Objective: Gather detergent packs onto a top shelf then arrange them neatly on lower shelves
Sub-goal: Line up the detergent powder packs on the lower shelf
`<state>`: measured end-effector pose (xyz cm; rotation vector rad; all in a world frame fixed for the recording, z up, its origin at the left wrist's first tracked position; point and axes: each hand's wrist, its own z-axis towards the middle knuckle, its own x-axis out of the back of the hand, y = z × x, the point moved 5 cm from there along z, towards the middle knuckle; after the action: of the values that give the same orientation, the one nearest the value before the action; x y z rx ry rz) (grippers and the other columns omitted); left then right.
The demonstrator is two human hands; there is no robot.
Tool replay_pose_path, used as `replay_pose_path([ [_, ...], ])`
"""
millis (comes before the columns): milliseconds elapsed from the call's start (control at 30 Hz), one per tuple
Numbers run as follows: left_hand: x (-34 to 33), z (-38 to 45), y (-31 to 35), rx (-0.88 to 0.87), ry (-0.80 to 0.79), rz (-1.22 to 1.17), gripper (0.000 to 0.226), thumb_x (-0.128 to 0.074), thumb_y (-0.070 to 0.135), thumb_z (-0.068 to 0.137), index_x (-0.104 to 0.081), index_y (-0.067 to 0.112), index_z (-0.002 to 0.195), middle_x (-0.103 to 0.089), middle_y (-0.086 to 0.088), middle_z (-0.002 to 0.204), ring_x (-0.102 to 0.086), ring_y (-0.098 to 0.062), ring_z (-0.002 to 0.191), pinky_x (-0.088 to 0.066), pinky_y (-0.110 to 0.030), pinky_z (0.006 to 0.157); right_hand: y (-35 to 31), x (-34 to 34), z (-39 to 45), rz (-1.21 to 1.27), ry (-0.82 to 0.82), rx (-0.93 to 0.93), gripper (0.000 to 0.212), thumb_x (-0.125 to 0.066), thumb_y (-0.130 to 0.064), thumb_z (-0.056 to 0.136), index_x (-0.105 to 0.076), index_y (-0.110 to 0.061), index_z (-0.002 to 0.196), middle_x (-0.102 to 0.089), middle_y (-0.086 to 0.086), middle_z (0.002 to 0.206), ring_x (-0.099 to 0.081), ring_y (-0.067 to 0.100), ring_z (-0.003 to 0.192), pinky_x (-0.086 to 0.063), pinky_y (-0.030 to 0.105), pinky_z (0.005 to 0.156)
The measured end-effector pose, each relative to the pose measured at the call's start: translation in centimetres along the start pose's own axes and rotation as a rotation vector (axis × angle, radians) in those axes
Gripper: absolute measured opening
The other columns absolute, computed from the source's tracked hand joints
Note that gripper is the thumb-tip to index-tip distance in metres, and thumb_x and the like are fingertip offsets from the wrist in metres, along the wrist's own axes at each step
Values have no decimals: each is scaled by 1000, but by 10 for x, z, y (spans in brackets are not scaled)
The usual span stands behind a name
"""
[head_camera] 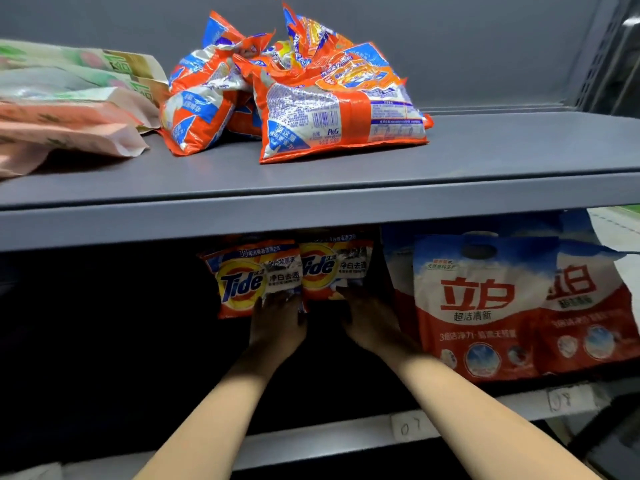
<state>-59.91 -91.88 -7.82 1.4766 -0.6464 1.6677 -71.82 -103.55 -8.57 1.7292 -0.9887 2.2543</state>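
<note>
1. Under the top shelf (311, 216), centre frame: two Tide packs (258, 277) upright side by side, tops cut off by the shelf edge.
2. Left hand (277, 327) on left pack's lower edge, right hand (367, 317) on right pack's; both in deep shadow (grip unreadable, cannot tell).
3. Upper centre: heap of orange packs (304, 88), crumpled, count unclear.
4. Upper left: pink-green bags (69, 109), cropped.
5. Right: red-white bags (485, 306), partly cropped.

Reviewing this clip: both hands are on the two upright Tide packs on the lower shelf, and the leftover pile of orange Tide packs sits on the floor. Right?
Not quite. In the head view the pile of orange Tide packs lies on the top shelf, not the floor. The rest holds: left hand and right hand touch the two upright Tide packs on the lower shelf.
</note>
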Motion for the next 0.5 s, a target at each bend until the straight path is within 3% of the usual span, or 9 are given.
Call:
replay_pose_path([
  [133, 30, -41, 21, 5, 107, -30, 32, -41, 37, 93, -58, 24, 116, -59, 2, 121, -52, -19, 112, -37, -32, 95, -13, 29, -38, -40, 61, 43, 47, -48, -32, 95, -39, -27, 141, -40, 1, 146, -36, 23, 134, -34, 35, 106],
  [267, 56, -83, 41, 81, 130, -4, 33, -38, 36, 93, -58, 25, 116, -60, 2, 117, -54, -19, 106, -40, -30, 90, -21, 57, -75, -58, 2, -27, 40, -47, -32, 94, -47, -26, 133, -47, 5, 135, -46, 25, 123, -41, 35, 100],
  [367, 84, -115, 58, 174, 198, -62, 34, -38, 42, 92, -61, 25, 111, -65, 4, 104, -59, -16, 93, -42, -29, 79, -33, 80, -108, -85, -10, 13, 37, -47, -36, 93, -54, -16, 124, -61, 8, 117, -58, 24, 102, -49, 32, 80],
  [500, 141, -150, 86, 46, 437, -93, 28, -47, 41, 90, -66, 27, 105, -66, 12, 100, -61, -9, 93, -43, -27, 83, -62, 128, -146, -54, 224, 211, 41, -46, -43, 93, -51, -26, 129, -58, -4, 122, -51, 17, 113, -41, 33, 92],
])
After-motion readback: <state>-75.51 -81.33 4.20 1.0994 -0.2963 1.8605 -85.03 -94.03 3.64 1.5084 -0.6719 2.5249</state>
